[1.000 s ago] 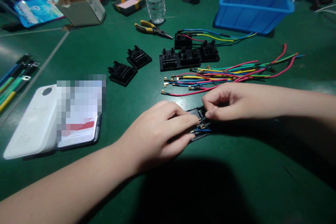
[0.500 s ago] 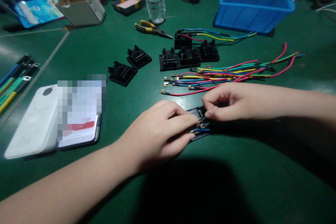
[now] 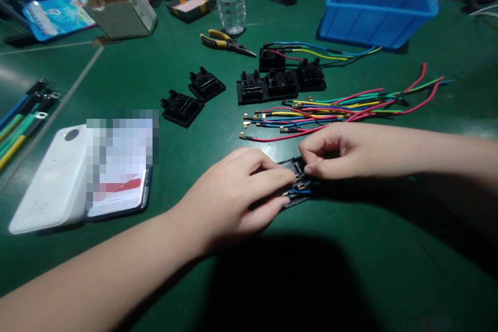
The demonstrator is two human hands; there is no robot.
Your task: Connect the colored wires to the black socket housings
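My left hand [image 3: 249, 187] is closed on a black plastic socket [image 3: 291, 165] lying on the green table, its fingers over the left side. A small brass terminal and a bit of blue wire [image 3: 302, 192] show in the socket. My right hand [image 3: 330, 153] is pinched at the socket's right edge, thumb against forefinger; whatever lies between them is hidden. Just beyond my hands is a bundle of coloured wires [image 3: 319, 114] with brass terminals. Behind it stand several more black sockets [image 3: 251, 88], one with wires attached.
Yellow-handled pliers [image 3: 227, 44] lie behind the sockets, near a clear bottle [image 3: 231, 5]. A blue bin [image 3: 373, 18] stands at the back right. To the left are two phones [image 3: 50, 181], thick cables [image 3: 23, 124] and a cardboard box [image 3: 122, 13]. Another person's hands show at the far edge.
Both hands hold almost the same pose at the socket. The whole view has shifted very slightly; nothing else has visibly moved.
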